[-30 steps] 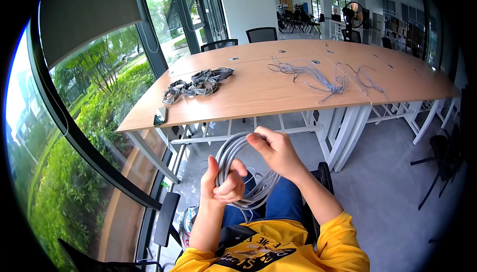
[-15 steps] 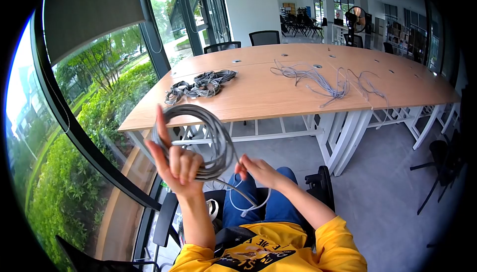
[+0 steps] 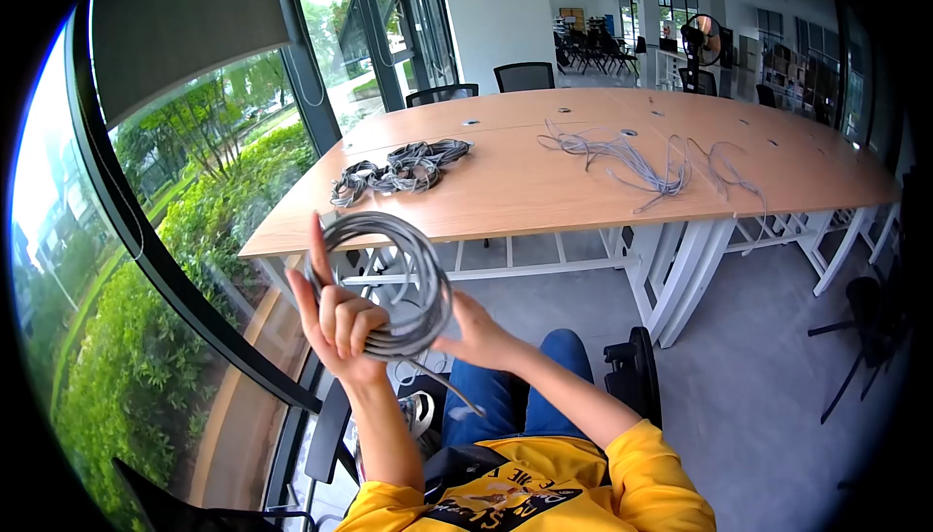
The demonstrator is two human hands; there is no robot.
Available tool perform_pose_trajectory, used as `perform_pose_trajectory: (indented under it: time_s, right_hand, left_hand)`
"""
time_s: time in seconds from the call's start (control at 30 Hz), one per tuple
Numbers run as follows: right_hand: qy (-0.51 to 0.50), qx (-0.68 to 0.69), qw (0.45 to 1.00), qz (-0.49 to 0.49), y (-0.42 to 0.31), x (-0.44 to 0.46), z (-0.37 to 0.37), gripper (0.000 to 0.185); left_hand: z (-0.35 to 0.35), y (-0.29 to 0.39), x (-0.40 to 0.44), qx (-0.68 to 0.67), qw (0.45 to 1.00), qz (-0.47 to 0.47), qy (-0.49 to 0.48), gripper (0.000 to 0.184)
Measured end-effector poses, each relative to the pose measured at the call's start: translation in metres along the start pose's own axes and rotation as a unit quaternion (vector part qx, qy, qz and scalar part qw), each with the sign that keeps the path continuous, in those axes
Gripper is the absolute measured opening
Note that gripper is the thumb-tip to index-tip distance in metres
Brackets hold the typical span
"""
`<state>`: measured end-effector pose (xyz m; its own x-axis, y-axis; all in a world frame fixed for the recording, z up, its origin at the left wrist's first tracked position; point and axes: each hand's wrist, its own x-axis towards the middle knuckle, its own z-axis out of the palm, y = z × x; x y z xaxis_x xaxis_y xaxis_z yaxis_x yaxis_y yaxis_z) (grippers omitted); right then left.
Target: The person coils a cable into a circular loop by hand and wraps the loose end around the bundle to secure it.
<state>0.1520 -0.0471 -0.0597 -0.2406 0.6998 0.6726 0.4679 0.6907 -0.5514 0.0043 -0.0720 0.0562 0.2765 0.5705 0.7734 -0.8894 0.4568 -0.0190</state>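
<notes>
A coil of grey cable point(image 3: 421, 262) is held up in front of the table, above my lap. My left hand point(image 3: 342, 323) grips its lower left side with curled fingers, while the index finger and thumb point up. At the coil's right side is my right hand point(image 3: 476, 333); its fingertips pass behind the loops, so whether they grip is hidden. A loose cable end point(image 3: 457, 391) hangs from the bottom of the coil over my legs.
On the wooden table point(image 3: 544, 197) lie dark grey cable bundles point(image 3: 413, 168) at the left and loose, tangled cables point(image 3: 661, 177) at the right. Office chairs point(image 3: 525, 76) stand behind it. An armrest point(image 3: 637, 377) is right of my lap, a window on the left.
The coil and my left hand have moved left and up since the first frame. My right hand has come down from the coil's top to its right side, lately moving closer in behind the loops.
</notes>
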Motion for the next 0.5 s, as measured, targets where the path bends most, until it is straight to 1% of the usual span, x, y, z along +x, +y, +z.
perform_pose_trajectory:
  time_s: [0.03,0.07,0.13,0.17,0.2,0.23,0.3,0.33,0.37,0.43,0.47,0.5]
  right_hand:
    - [0.042,-0.021,0.999,-0.026,0.007,0.005,0.014,0.073]
    - [0.09,-0.051,0.993,-0.061,-0.004,0.011,0.011,0.073]
    - [0.171,-0.013,0.984,-0.05,-0.009,0.02,0.019,0.065]
    - [0.204,0.052,0.978,-0.003,-0.002,0.023,0.026,0.056]
    - [0.193,0.074,0.978,-0.019,0.001,0.023,0.027,0.038]
    - [0.077,0.193,0.976,0.058,0.007,0.023,0.023,0.027]
    - [-0.018,0.183,0.975,0.124,0.0,0.008,0.0,0.027]
    - [-0.01,0.209,0.969,0.134,-0.004,0.002,-0.008,0.029]
    - [-0.002,0.209,0.957,0.201,-0.011,-0.001,-0.018,0.033]
    - [-0.068,0.041,0.977,0.198,-0.002,-0.004,-0.036,0.036]
    - [-0.068,0.04,0.977,0.199,0.002,-0.006,-0.038,0.036]
    - [-0.083,-0.007,0.979,0.187,0.006,-0.008,-0.04,0.038]
  left_hand:
    - [0.0,-0.005,0.0,-0.035,0.999,-0.021,0.008,0.051]
    - [0.0,-0.01,0.0,-0.052,0.998,-0.042,0.01,0.051]
    - [0.0,-0.018,-0.002,-0.071,0.995,-0.075,0.012,0.051]
    - [-0.001,-0.02,-0.002,-0.072,0.992,-0.099,0.008,0.051]
    - [0.003,-0.021,-0.003,-0.071,0.993,-0.096,0.012,0.052]
    - [0.006,-0.022,-0.003,-0.07,0.993,-0.094,0.014,0.052]
    - [0.008,-0.013,-0.002,-0.053,0.996,-0.068,0.002,0.052]
    - [0.01,-0.007,-0.001,-0.053,0.997,-0.049,0.001,0.053]
    - [0.01,-0.001,-0.001,-0.059,0.998,-0.037,-0.001,0.053]
    - [0.016,-0.003,-0.005,-0.016,1.0,-0.007,0.024,0.052]
    - [0.017,-0.005,-0.006,-0.017,1.0,-0.007,0.023,0.052]
    - [0.016,-0.007,-0.007,0.029,0.999,0.022,0.022,0.051]
